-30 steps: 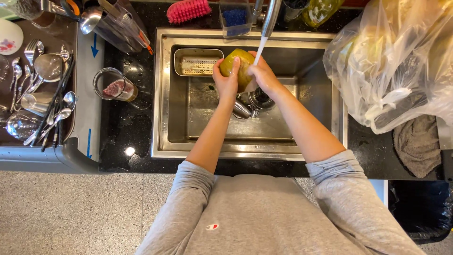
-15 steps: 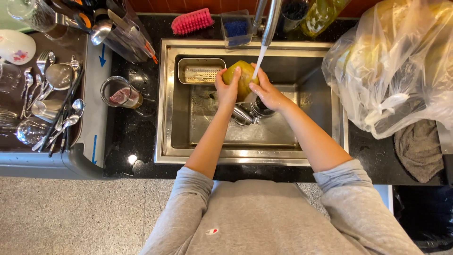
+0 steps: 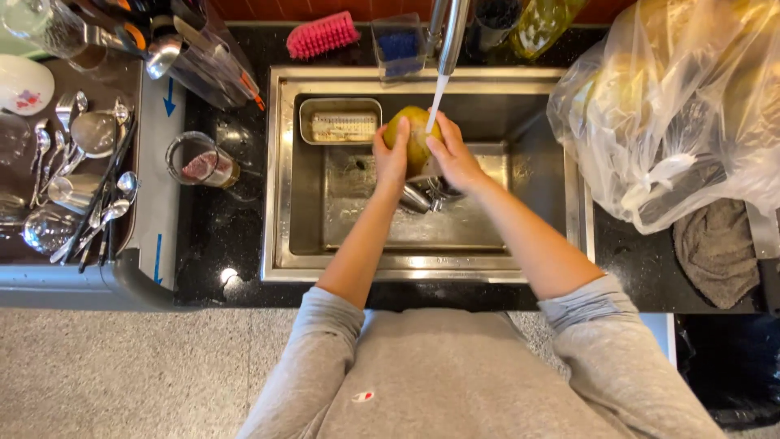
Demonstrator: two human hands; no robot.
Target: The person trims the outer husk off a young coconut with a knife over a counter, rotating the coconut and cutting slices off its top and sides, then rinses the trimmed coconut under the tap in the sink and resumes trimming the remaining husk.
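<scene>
A yellow-green round fruit (image 3: 413, 130) is held over the steel sink (image 3: 280, 203) under a thin stream of water from the tap (image 3: 452, 28). My left hand (image 3: 391, 156) cups its left side and my right hand (image 3: 452, 154) covers its right side. Below the hands, metal cups (image 3: 422, 197) lie on the sink floor. A small rectangular metal tray (image 3: 340, 122) rests at the sink's back left.
A pink brush (image 3: 323, 34) and a blue sponge holder (image 3: 398, 45) stand behind the sink. A glass jar (image 3: 199, 160) sits on the black counter to the left, beside a rack with spoons (image 3: 81, 187). A big plastic bag (image 3: 674, 106) and grey cloth (image 3: 719, 248) lie right.
Both hands have kept the fruit under the running water and shifted slightly around it. The view has drifted a little; nothing else moved.
</scene>
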